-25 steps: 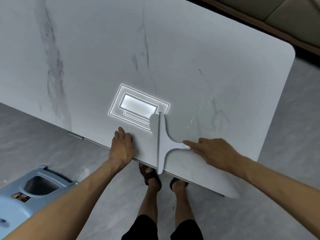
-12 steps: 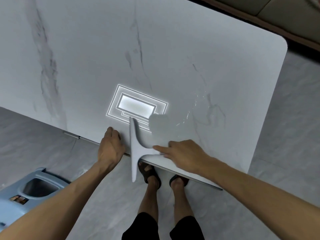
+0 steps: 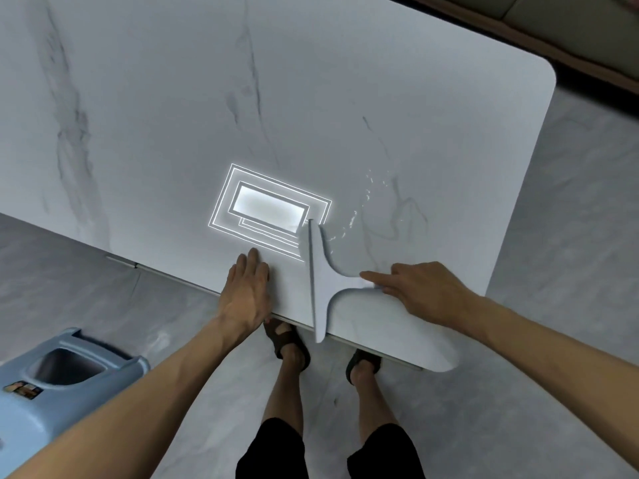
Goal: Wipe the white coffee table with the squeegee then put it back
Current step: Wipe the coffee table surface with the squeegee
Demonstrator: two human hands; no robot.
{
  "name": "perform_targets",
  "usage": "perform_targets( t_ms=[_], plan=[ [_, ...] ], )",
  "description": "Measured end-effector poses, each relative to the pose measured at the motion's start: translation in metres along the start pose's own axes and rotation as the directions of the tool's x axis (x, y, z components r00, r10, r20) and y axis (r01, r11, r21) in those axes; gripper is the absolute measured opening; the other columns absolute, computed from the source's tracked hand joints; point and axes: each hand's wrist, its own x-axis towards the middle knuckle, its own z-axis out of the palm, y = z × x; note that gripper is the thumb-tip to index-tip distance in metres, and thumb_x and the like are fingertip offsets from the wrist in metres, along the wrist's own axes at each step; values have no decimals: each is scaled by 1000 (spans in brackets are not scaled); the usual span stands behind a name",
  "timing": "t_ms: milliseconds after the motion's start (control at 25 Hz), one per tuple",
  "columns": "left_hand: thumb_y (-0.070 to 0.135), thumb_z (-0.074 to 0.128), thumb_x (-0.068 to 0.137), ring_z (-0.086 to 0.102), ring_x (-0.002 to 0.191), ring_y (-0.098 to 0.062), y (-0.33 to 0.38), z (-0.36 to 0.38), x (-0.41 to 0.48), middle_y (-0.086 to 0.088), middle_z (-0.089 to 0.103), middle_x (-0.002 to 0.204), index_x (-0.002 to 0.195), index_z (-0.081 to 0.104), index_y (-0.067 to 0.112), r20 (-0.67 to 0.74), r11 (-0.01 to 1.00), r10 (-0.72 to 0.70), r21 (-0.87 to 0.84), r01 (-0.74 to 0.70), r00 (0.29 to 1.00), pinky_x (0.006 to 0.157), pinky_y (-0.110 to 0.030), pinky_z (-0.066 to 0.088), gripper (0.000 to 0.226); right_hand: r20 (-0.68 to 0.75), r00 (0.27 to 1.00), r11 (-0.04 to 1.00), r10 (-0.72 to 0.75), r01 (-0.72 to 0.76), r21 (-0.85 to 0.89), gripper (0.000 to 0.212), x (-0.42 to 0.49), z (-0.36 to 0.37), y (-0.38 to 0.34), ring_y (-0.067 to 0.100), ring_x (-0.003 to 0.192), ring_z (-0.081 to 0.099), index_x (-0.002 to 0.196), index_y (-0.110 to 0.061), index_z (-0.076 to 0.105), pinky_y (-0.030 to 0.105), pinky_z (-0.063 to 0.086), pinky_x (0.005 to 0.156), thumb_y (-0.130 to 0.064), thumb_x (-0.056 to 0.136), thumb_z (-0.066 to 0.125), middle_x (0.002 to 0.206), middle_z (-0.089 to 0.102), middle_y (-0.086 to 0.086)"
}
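Note:
The white marble-veined coffee table [image 3: 311, 98] fills most of the view. A pale grey T-shaped squeegee [image 3: 323, 281] lies on its near edge, blade running front to back and sticking out over the edge. My right hand [image 3: 425, 292] grips the squeegee's handle from the right, index finger stretched along it. My left hand [image 3: 247, 292] rests flat on the table edge, just left of the blade, holding nothing. Water droplets [image 3: 359, 209] glint on the surface to the right of the blade's far tip.
A bright rectangular reflection of a ceiling light [image 3: 269, 209] sits on the tabletop by the blade. A light blue plastic stool [image 3: 58, 385] stands on the grey floor at lower left. My sandalled feet [image 3: 290, 340] are under the table edge. A sofa edge [image 3: 587, 36] lies beyond.
The squeegee swept left along the near edge, then came back to the right, away from my left hand. My left hand stayed on the table edge.

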Motion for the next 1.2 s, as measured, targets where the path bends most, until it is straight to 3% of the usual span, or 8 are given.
perform_targets(
  t_ms=[160, 280, 480, 600, 720, 1040, 1120, 1200],
  plan=[
    [4, 49, 78, 37, 123, -44, 44, 13, 4, -27, 33, 141, 113, 50, -2, -5, 991, -127, -40, 126, 992, 101, -45, 37, 35, 22, 993, 993, 117, -116, -31, 43, -49, -9, 60, 17, 72, 61, 142, -53, 29, 29, 40, 56, -46, 99, 28, 91, 59, -8],
    [0, 51, 74, 44, 109, -39, 59, 19, 3, -23, 42, 128, 104, 52, -2, -89, 976, -194, -115, 183, 977, 91, -42, 40, 30, -21, 993, 989, 113, -115, -88, 48, -70, -17, 75, 17, 63, 60, 139, -54, 32, 28, 39, 51, -53, 95, 15, 83, 59, -11],
    [-6, 50, 70, 52, 82, -36, 69, 26, -8, -15, 51, 98, 88, 51, 3, -186, 895, -352, -355, 272, 917, 66, -37, 36, 20, 23, 986, 985, -163, 164, -49, 41, -35, 2, 28, 23, 67, 60, 142, -49, 33, 29, 36, 52, -42, 101, 32, 90, 59, -3],
    [1, 46, 79, 52, 74, -32, 71, 30, -17, -10, 53, 89, 80, 45, 9, -184, 820, -463, -460, 340, 867, 62, -37, 38, 9, 102, 955, 957, -279, 285, -53, 46, -6, 25, -12, 29, 64, 56, 143, -43, 35, 31, 27, 50, -27, 101, 41, 90, 57, 4],
    [-1, 50, 78, 52, 78, -35, 83, 33, -22, -14, 53, 94, 85, 48, 7, -175, 834, -427, -455, 311, 887, 65, -42, 44, 10, 106, 946, 944, -306, 316, -98, 50, 0, 28, -6, 29, 62, 54, 142, -44, 36, 31, 21, 49, -21, 99, 44, 87, 55, 4],
    [0, 49, 71, 41, 112, -45, 127, 35, 2, -31, 36, 131, 107, 46, -2, 78, 902, -279, -321, 289, 957, 86, -48, 46, 36, 143, 987, 983, -70, 93, -161, 42, -67, -20, 116, 16, 67, 53, 142, -54, 27, 28, 29, 53, -47, 101, 26, 83, 45, -10],
    [4, 48, 72, 47, 105, -43, 127, 31, 5, -27, 41, 126, 106, 45, 3, 102, 892, -294, -327, 311, 950, 76, -43, 46, 35, 140, 990, 978, -13, 41, -202, 42, -84, -30, 135, 16, 63, 48, 142, -56, 24, 29, 30, 53, -50, 100, 23, 82, 45, -11],
    [8, 45, 74, 54, 87, -36, 121, 26, 3, -14, 53, 101, 99, 46, 11, 25, 870, -358, -354, 343, 933, 64, -35, 40, 26, 128, 992, 974, -17, 45, -221, 43, -93, -34, 139, 16, 60, 44, 142, -56, 23, 30, 33, 51, -50, 100, 23, 86, 51, -9]
  ],
)
